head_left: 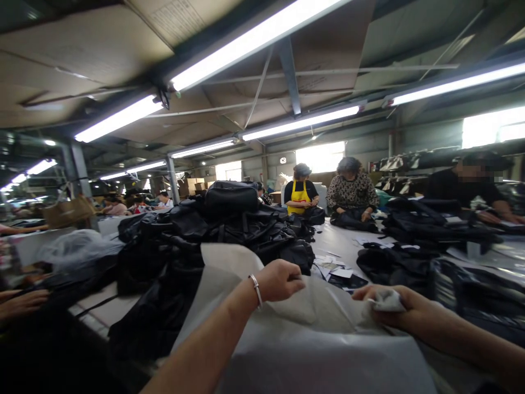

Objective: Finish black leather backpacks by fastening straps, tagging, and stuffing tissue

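A large, pale, creased sheet (pixel 328 355), which looks like paper, spreads before me and rises toward the black pile. My left hand (pixel 283 280), with a silver bracelet on its wrist, is closed at the sheet's upper edge; its fingertips are partly hidden. Creases run through the sheet below that fist. Off to the right, my right hand (pixel 396 307) is closed round a crumpled whitish wad (pixel 386 301). Whether this wad is a bunched part of the sheet or a separate piece, I cannot tell.
A tall heap of black bags (pixel 229 219) stands ahead on the table (pixel 336 241). Paper slips (pixel 334 268) lie scattered beyond my hands. More black bags (pixel 410 268) lie to the right. Several people work across the table; another person's hand (pixel 24 303) is at far left.
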`<act>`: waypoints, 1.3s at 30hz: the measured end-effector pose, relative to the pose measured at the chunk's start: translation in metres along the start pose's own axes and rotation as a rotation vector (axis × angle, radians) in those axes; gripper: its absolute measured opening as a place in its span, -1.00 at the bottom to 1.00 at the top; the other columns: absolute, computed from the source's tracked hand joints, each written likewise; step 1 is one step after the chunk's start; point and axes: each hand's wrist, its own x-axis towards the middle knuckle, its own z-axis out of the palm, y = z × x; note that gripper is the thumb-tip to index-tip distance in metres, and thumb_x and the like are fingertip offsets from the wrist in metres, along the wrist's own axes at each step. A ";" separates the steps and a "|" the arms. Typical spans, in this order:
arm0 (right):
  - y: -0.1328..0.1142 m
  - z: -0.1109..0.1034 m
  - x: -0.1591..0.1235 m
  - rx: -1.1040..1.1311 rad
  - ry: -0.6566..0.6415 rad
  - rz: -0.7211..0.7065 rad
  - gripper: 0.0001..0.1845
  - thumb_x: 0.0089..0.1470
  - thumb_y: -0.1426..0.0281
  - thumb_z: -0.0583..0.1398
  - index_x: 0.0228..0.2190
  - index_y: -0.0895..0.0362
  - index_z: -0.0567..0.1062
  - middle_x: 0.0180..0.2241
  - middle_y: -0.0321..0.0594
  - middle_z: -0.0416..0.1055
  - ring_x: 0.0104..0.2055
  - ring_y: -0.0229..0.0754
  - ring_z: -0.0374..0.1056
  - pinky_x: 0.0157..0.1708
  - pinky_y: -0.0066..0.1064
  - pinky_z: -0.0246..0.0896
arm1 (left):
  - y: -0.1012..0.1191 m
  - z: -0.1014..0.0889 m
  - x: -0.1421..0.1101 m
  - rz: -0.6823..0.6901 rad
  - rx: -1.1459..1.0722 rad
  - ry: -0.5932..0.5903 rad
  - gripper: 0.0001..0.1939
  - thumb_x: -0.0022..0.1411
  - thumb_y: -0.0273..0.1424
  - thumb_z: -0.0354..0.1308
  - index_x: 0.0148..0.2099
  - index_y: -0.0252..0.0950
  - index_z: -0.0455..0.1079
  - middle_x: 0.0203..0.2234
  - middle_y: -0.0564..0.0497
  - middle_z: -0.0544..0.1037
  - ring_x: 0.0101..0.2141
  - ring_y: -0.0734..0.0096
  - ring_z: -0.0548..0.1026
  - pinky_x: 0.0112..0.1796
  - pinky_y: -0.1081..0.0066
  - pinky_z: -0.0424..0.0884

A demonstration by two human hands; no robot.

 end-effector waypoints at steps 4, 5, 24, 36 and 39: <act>-0.027 0.034 0.024 0.175 -0.055 -0.056 -0.42 -0.10 0.07 0.38 -0.11 0.16 0.53 -0.24 -0.12 0.52 -0.25 0.01 0.42 -0.24 -0.28 0.33 | 0.039 0.016 0.011 0.194 0.136 0.200 -0.83 0.12 -0.33 0.21 -0.45 -0.31 0.43 -0.52 0.01 0.48 -0.45 0.42 0.35 -0.41 0.45 0.19; -0.031 0.040 0.028 0.215 -0.039 -0.072 -0.41 -0.12 0.07 0.40 -0.12 0.16 0.51 -0.26 -0.13 0.52 -0.25 0.00 0.42 -0.24 -0.29 0.33 | 0.045 0.021 0.012 0.225 0.123 0.242 -0.84 0.11 -0.33 0.21 -0.46 -0.30 0.42 -0.50 0.01 0.49 -0.45 0.42 0.36 -0.41 0.46 0.20; -0.021 0.040 0.008 0.334 -0.145 0.029 -0.64 -0.05 0.16 0.42 -0.38 0.16 0.49 -0.42 -0.24 0.44 -0.37 -0.15 0.37 -0.35 -0.40 0.27 | -0.037 -0.038 -0.032 0.036 0.249 0.159 -0.88 0.17 -0.45 0.15 -0.38 -0.33 0.50 -0.39 -0.05 0.55 -0.37 0.38 0.47 -0.31 0.47 0.31; -0.054 0.073 0.039 0.120 -0.079 -0.197 -0.50 -0.10 0.35 0.37 -0.06 0.12 0.51 -0.19 -0.15 0.54 -0.07 0.08 0.41 -0.07 -0.24 0.33 | 0.042 0.010 -0.002 0.136 0.131 0.223 -0.76 0.06 -0.44 0.20 -0.18 -0.22 0.55 -0.35 -0.02 0.63 -0.32 0.28 0.54 -0.34 0.45 0.33; -0.044 0.064 0.032 0.089 -0.083 -0.126 -0.69 -0.06 0.39 0.31 -0.20 0.14 0.59 -0.27 -0.19 0.56 -0.16 0.03 0.44 -0.17 -0.31 0.33 | 0.021 -0.002 -0.012 0.209 0.154 0.137 -0.82 0.06 -0.42 0.24 -0.24 -0.23 0.55 -0.36 -0.02 0.62 -0.32 0.31 0.54 -0.32 0.47 0.34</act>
